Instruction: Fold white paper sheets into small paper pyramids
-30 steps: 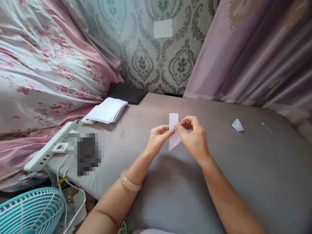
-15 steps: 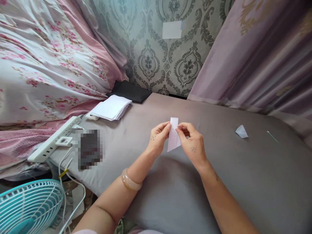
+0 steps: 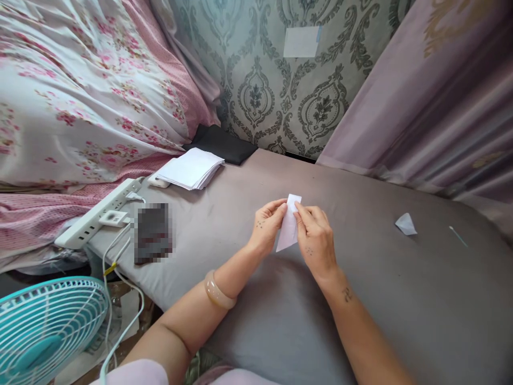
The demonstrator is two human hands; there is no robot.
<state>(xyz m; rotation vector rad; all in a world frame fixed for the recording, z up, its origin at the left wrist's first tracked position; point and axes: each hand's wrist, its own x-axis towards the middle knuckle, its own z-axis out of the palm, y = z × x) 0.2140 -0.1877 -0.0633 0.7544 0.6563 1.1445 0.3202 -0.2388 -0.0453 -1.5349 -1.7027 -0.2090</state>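
A folded piece of white paper (image 3: 287, 233), narrow with a slanted lower edge, is held up over the grey-covered surface (image 3: 360, 321). My left hand (image 3: 267, 225) pinches its left edge, thumb in front. On the other side my right hand (image 3: 316, 235) grips the paper near its upper part, thumb and forefinger pressed on it. The right hand's other fingers curl in and are partly hidden. A bangle circles my left wrist.
A stack of white paper (image 3: 192, 168) lies at the back left, by a black flat item (image 3: 224, 143). A power strip (image 3: 100, 211) with cables runs along the left edge, above a fan (image 3: 52, 331). To the right are a small folded paper (image 3: 406, 224) and a thin stick (image 3: 458, 236).
My right hand has turned, its fingers now lying over the front of the paper near the top. The paper stays in both hands. The whole view has shifted slightly.
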